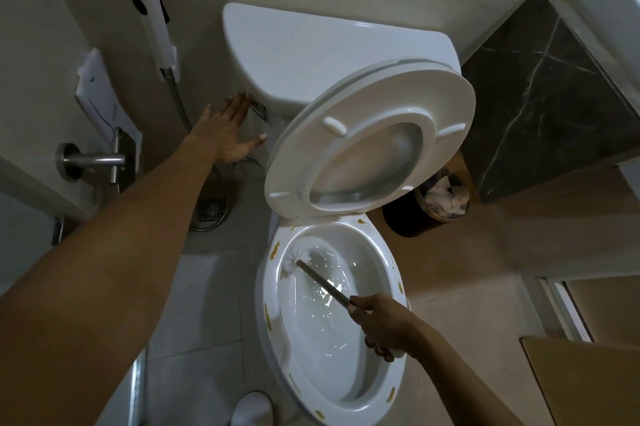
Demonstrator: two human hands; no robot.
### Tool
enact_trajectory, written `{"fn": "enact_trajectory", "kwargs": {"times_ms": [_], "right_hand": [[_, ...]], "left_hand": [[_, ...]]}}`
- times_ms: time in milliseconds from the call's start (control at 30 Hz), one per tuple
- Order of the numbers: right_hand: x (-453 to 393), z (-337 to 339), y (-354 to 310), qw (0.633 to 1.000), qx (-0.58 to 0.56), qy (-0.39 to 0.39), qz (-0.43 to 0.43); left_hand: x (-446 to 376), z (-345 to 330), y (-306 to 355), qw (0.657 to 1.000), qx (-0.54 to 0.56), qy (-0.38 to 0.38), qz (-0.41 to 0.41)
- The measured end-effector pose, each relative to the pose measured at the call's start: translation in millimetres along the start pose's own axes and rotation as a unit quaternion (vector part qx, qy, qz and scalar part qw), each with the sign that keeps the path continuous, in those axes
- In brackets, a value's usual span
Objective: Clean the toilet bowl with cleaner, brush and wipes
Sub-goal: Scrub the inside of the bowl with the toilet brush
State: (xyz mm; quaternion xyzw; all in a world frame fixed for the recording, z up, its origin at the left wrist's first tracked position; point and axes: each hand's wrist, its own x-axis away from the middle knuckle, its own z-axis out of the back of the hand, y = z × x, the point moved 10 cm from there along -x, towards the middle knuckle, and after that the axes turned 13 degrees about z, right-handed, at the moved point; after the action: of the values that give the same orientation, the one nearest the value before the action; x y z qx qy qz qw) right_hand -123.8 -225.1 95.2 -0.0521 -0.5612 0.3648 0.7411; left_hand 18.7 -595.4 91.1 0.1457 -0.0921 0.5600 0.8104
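Note:
The white toilet bowl [388, 273] stands open below me, with yellow drops of cleaner along its rim and water swirling inside. Its seat and lid [446, 103] are raised against the cistern [311, 51]. My right hand [382, 325] grips the brown handle of the toilet brush [323, 282], whose white bristle head presses on the bowl's upper left inner wall. My left hand [227, 129] reaches out with fingers spread, fingertips at the chrome flush lever [258, 109] on the cistern's left side.
A white bidet sprayer [152, 17] hangs on the wall at left, its hose running down to a floor drain [211, 209]. A steel door handle [93, 160] is at far left. A dark waste bin [436, 204] with crumpled paper stands right of the bowl beside a dark marble panel [554, 89].

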Motion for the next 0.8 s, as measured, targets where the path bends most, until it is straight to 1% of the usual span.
{"fn": "enact_trajectory", "kwargs": {"times_ms": [267, 467, 667, 800], "right_hand": [[-4.4, 2.2, -6.8, 0.999, 0.028, -0.02, 0.006], [-4.8, 0.6, -8.5, 1.0, 0.015, -0.025, -0.001], [-5.6, 0.4, -5.6, 1.0, 0.008, -0.026, -0.013], [-4.4, 1.9, -6.6, 1.0, 0.011, -0.024, -0.005]], "left_hand": [[1.9, -1.2, 3.0, 1.0, 0.012, -0.014, -0.001], [3.1, -1.1, 3.2, 1.0, 0.012, -0.015, -0.006], [3.0, -0.1, 2.6, 1.0, -0.014, -0.009, -0.017], [3.9, -0.5, 3.4, 0.999, -0.024, -0.016, -0.018]]}}
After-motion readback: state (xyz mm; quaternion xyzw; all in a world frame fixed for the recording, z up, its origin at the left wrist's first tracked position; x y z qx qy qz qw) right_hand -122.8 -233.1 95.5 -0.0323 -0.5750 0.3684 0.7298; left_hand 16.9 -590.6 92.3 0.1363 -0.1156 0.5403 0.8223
